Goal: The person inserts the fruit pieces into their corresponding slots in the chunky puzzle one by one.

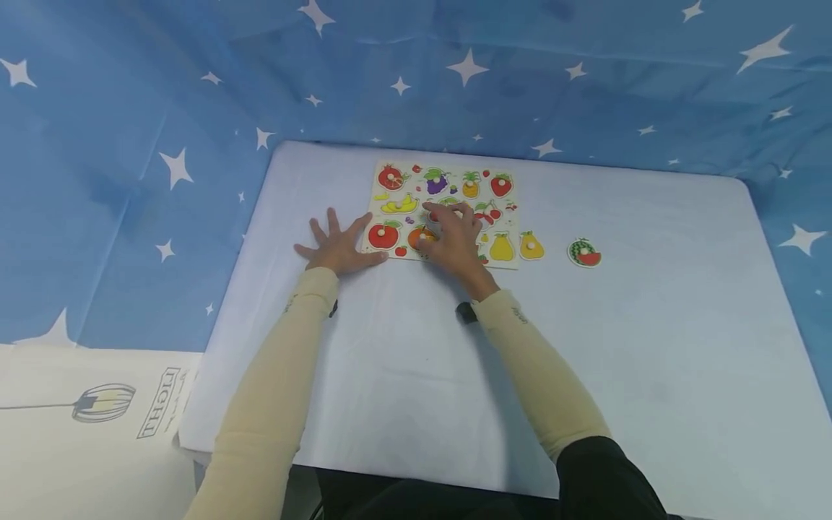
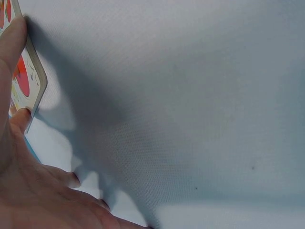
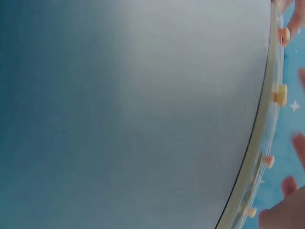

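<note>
A fruit puzzle board (image 1: 399, 196) with knobbed pieces lies at the back of the white table. My left hand (image 1: 339, 249) is spread flat at its left side; the thumb and index finger touch the board's edge near the red apple piece (image 1: 383, 235). Over the middle of the board, my right hand (image 1: 455, 242) arches with thumb and fingers apart, close to the orange piece (image 1: 421, 237). It covers some of the pieces beneath. In the right wrist view, its fingers (image 3: 286, 210) stand above the row of knobs (image 3: 280, 95), with nothing seen between them.
Just right of the board lies a loose pear piece (image 1: 531, 246), beside a printed pear shape (image 1: 502, 247). Farther right is a loose watermelon piece (image 1: 584, 253). A blue star-patterned cloth (image 1: 403, 43) hangs behind the table (image 1: 390, 375).
</note>
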A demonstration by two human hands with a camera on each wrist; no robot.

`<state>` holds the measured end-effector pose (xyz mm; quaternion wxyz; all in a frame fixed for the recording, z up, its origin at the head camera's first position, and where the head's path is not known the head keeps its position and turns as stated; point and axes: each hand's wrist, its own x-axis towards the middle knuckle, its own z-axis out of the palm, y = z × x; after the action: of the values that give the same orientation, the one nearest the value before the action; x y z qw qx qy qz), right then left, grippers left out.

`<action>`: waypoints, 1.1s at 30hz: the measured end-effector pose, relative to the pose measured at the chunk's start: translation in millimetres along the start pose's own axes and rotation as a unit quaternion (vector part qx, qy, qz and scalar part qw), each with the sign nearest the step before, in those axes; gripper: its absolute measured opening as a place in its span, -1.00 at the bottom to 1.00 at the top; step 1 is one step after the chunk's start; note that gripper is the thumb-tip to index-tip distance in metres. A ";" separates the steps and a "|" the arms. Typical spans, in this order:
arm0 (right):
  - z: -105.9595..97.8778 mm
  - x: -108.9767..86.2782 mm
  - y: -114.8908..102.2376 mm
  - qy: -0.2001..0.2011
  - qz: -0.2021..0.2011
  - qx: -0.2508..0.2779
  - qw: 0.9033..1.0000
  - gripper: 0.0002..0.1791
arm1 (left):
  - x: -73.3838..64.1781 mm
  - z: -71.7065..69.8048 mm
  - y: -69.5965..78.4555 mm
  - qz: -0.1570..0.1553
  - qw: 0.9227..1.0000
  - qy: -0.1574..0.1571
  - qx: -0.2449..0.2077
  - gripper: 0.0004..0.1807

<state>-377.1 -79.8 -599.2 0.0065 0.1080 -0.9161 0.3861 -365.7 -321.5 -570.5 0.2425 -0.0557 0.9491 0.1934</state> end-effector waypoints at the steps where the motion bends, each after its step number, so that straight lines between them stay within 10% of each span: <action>1: -2.4 -1.2 1.6 0.000 -0.012 0.006 1.000 -0.15 | -0.1 0.1 -0.3 0.000 1.000 0.000 0.001 0.14; 8: -27.5 -6.8 12.1 -0.020 -0.058 0.030 0.998 0.13 | 0.2 0.3 -3.3 0.004 1.000 -0.002 0.002 0.15; 33: -130.9 -44.3 90.7 0.004 0.059 0.014 0.998 0.12 | -12.3 -4.0 5.5 0.016 1.000 -0.016 0.000 0.13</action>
<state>-361.7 83.1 -575.6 -0.0136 0.0523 -0.9153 0.3992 -357.8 -317.9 -559.4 0.2543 -0.0376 0.9460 0.1977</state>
